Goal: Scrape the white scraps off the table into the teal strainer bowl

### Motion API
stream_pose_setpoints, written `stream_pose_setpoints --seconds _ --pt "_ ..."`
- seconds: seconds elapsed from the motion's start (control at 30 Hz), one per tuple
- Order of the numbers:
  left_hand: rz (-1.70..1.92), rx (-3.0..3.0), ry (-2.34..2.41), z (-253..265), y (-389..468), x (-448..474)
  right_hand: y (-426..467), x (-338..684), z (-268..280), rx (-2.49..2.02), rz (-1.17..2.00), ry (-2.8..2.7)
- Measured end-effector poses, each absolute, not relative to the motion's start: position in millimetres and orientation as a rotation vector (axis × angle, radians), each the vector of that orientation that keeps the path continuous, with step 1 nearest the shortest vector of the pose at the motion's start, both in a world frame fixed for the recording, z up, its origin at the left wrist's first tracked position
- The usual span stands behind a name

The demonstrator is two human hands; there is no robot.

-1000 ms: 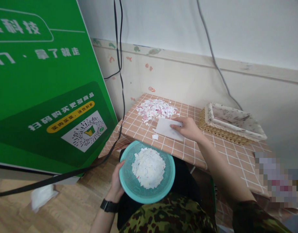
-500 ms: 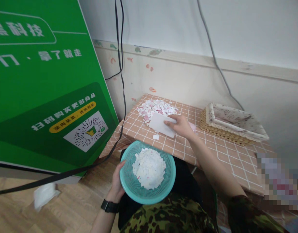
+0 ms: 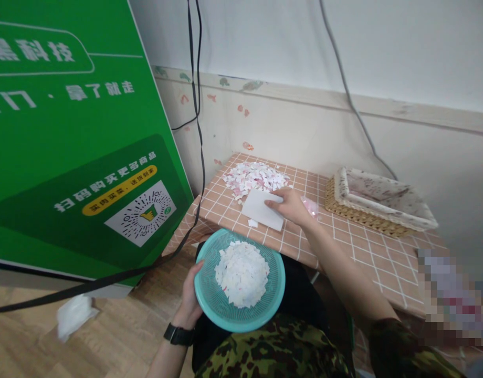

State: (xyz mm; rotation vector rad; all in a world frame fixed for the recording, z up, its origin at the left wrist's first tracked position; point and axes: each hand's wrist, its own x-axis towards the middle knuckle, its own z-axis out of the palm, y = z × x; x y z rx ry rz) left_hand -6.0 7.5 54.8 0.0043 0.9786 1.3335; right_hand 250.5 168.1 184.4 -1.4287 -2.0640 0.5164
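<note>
My left hand (image 3: pixel 192 294) grips the left rim of a teal plastic colander (image 3: pixel 279 273), tilted slightly over my lap. A heap of white paper scraps (image 3: pixel 241 273) lies inside it. Over the table, my right hand (image 3: pixel 286 205) is closed on the right part of a white rectangular card (image 3: pixel 261 207), thumb on top and the other fingers mostly hidden. Behind the card spreads a pile of white and pink paper scraps (image 3: pixel 253 176). One loose scrap (image 3: pixel 252 223) shows at the card's near edge. A small pink shiny item (image 3: pixel 310 206) sits by my right wrist.
A brown checked cloth covers the table (image 3: pixel 344 241). Toward its right stands a fabric-lined wicker basket (image 3: pixel 367 215). A green printed cabinet (image 3: pixel 68 157) rises at left, with black cables (image 3: pixel 198 126) hanging in front. A white bag-like item (image 3: pixel 74 317) lies on the floor.
My right hand has drawn the card slightly down toward me, off the pile's near edge and partly over the loose scrap. More of the pink item shows. My left hand and the colander stay put.
</note>
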Motion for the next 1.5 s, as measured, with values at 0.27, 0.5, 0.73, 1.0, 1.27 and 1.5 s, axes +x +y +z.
stream_pose_setpoints --seconds 0.27,0.5,0.73,1.0,1.27,1.5 --pt "1.306 0.022 0.950 50.6 7.2 -7.5 170.8 255.9 182.7 -1.486 0.700 -1.924" --pt "1.313 0.022 0.968 47.7 6.5 -9.5 177.6 245.2 185.4 -1.406 0.732 -1.842" --pt "1.290 0.027 0.962 47.2 6.1 -10.4 201.6 245.9 190.9 -1.453 0.449 -1.916" --pt "1.302 0.042 0.955 46.9 6.2 -10.8 210.3 236.0 203.0 -1.424 0.372 -2.155" --pt "1.309 0.032 0.953 47.8 6.2 -11.1 216.6 228.9 214.5 -1.333 0.313 -2.264" --pt "1.297 0.026 0.960 47.0 7.2 -10.7 210.1 236.3 233.4 -1.335 0.316 -2.401"
